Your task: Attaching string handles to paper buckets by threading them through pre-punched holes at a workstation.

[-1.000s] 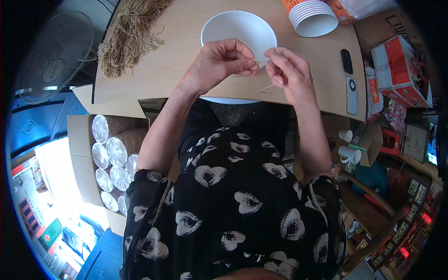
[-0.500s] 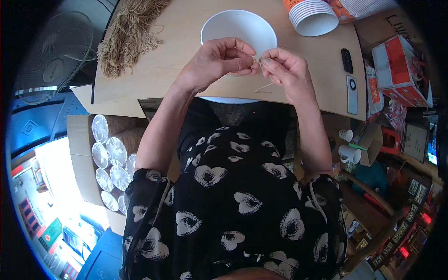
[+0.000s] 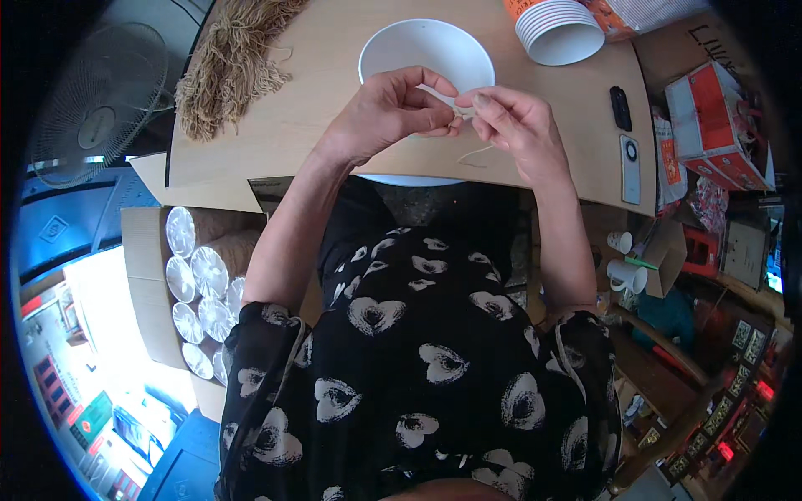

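A thin beige string [image 3: 476, 156] runs between my hands, and its loose end curls down over the table near the front edge. My left hand [image 3: 401, 108] pinches the string between thumb and fingers. Close beside it, my right hand [image 3: 514, 121] grips the same string with the fingertips. What the string is looped or knotted around between the fingertips is too small to tell. Just beyond my hands stands a white bowl [image 3: 430, 46], partly hidden by them. To the far left lies a bundle of tan strings [image 3: 230, 79].
Nested paper tubs [image 3: 561, 37] lie on their side at the back right. A phone [image 3: 630, 169] and a black object [image 3: 620, 108] rest near the table's right edge. A carton [image 3: 146, 284] of wrapped cylindrical packs stands lower left. A fan [image 3: 96, 125] is far left; mugs [image 3: 626, 275] sit lower right.
My right hand's fingers have shifted slightly, with the thumb raised and the forefinger reaching toward the left hand. My left hand stays nearly still.
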The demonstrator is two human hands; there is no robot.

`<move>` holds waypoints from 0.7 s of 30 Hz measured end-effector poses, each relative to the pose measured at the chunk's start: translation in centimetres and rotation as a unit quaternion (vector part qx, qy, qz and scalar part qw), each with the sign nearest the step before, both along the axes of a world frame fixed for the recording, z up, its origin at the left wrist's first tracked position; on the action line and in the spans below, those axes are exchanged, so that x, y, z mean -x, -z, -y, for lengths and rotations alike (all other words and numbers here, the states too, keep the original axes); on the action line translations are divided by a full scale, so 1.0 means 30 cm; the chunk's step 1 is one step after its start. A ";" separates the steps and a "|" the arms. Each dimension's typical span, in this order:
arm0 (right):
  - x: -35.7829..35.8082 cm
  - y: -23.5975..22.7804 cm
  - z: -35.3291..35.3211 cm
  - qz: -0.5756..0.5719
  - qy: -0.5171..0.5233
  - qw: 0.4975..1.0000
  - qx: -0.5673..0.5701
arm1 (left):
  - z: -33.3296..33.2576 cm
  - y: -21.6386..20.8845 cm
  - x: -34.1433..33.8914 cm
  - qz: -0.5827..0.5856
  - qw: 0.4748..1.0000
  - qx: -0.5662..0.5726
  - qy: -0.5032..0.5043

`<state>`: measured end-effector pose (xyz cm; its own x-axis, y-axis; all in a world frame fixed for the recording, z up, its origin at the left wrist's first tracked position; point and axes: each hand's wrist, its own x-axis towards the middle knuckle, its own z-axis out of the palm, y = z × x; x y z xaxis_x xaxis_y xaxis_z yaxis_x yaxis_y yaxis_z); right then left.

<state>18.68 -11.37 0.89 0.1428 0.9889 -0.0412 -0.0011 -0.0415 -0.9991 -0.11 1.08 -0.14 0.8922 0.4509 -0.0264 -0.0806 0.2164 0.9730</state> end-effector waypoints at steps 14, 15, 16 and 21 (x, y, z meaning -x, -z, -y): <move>-0.010 -0.001 0.007 -0.050 0.011 0.998 0.048 | 0.003 0.008 -0.008 0.007 1.000 -0.009 -0.003; -0.010 0.003 0.006 -0.034 0.010 0.998 0.055 | 0.003 0.009 -0.009 0.006 1.000 -0.014 -0.005; -0.013 0.003 0.003 -0.018 0.009 0.998 0.061 | 0.003 0.007 -0.012 0.005 1.000 -0.019 -0.007; -0.009 0.007 0.000 0.021 0.000 1.000 0.012 | 0.006 -0.008 -0.016 -0.011 0.999 -0.041 -0.006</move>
